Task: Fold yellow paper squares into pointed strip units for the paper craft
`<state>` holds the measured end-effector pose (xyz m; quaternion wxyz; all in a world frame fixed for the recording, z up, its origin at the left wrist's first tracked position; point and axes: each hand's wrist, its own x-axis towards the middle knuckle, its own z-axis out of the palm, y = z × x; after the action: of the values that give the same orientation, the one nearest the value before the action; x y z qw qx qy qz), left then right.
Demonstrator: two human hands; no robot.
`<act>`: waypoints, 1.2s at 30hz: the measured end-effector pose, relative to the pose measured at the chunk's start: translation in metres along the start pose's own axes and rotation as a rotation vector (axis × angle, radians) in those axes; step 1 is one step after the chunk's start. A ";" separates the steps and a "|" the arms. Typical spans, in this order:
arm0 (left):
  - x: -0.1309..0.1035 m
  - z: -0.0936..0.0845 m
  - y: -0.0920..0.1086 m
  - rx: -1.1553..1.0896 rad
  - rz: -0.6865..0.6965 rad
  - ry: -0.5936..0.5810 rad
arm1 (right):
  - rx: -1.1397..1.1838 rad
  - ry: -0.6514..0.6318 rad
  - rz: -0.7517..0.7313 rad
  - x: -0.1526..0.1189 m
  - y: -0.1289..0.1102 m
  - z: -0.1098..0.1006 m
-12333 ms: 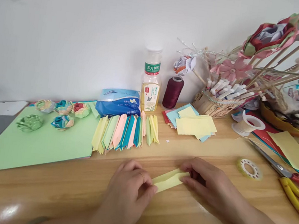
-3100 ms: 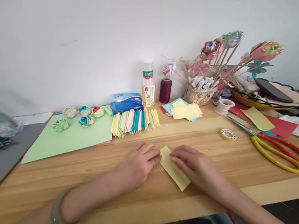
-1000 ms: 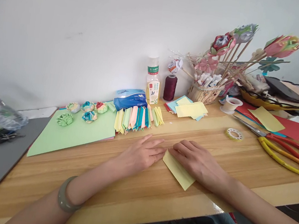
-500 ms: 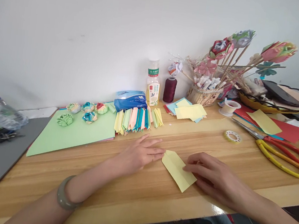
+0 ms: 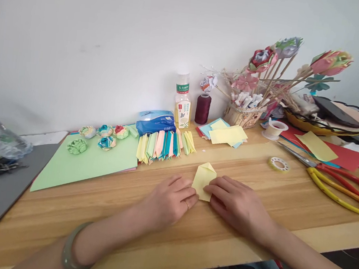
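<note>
Pale yellow folded paper [image 5: 203, 179] is lying on the light wooden tabletop [image 5: 255, 213] just below the middle of the frame, its pointed, tucked end facing away from you and its near edge tucked under your fingertips. You are pressing your left hand [image 5: 171, 199] down at its lower left corner, fingers held together and slightly curled, a ring on one finger and a green bangle [image 5: 70, 252] on the wrist at the lower left of the frame. You are laying your right hand [image 5: 239, 203] flat over the lower right edge, fingers close together and pushing down rather than pinching. Both forearms are coming in low from the bottom of the frame, wrists nearly on the wood.

Since only the near edge is pinned, the far flap could spring open, or the sheet could slide on the smooth wood and skew the crease if one hand is pressing harder than the other.

Further up, near the centre, a fan of multicoloured folded paper strips [image 5: 164, 143] is leaning beside a large green card sheet [image 5: 90, 165]. Toward the right edge, yellow and red handled scissors [image 5: 339, 189] are resting well apart from your hands.
</note>
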<state>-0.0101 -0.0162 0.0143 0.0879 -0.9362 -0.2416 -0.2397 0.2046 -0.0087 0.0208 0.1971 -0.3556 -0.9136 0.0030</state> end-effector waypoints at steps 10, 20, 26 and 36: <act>-0.002 0.000 0.001 0.108 0.045 0.079 | 0.210 -0.117 -0.045 0.001 0.011 -0.012; 0.000 0.003 0.005 0.070 0.027 0.038 | 0.248 -0.125 0.294 0.008 -0.004 -0.006; -0.004 0.004 0.007 0.051 0.019 -0.007 | 0.271 -0.114 0.396 0.014 -0.008 -0.004; -0.001 0.001 0.009 0.063 -0.038 -0.056 | 0.281 -0.146 0.408 0.014 -0.007 -0.004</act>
<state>-0.0057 -0.0245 0.0127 0.1061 -0.9345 -0.2691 -0.2073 0.1923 -0.0050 0.0310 0.1732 -0.5003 -0.8255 0.1954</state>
